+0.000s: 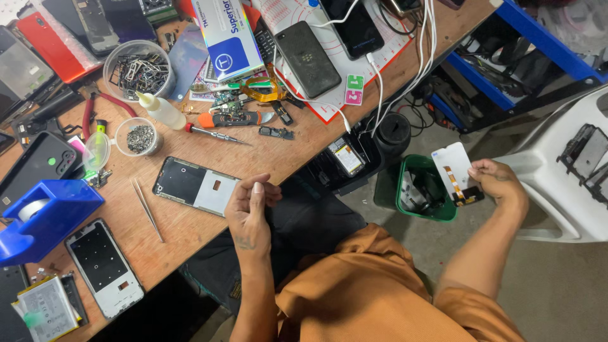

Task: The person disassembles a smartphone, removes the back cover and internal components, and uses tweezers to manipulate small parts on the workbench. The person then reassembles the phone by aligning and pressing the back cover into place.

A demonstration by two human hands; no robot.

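White and thin, the phone screen (455,172) is pinched in my right hand (500,182) fingers over the green bin (423,190), while my left hand (248,212) fingers rest together on the phone frame (196,185) at the worktop (190,221) edge, best held gently by its edges.

Two tweezers (147,209), one screwdriver (212,133)

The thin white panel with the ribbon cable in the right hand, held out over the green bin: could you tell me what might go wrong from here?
1. The right hand pinches the thin white panel by one edge above the green bin; it could slip in.
2. Its orange ribbon cable might crease.
3. The left hand holds the open phone frame at the wooden table's edge, where it could slide off.
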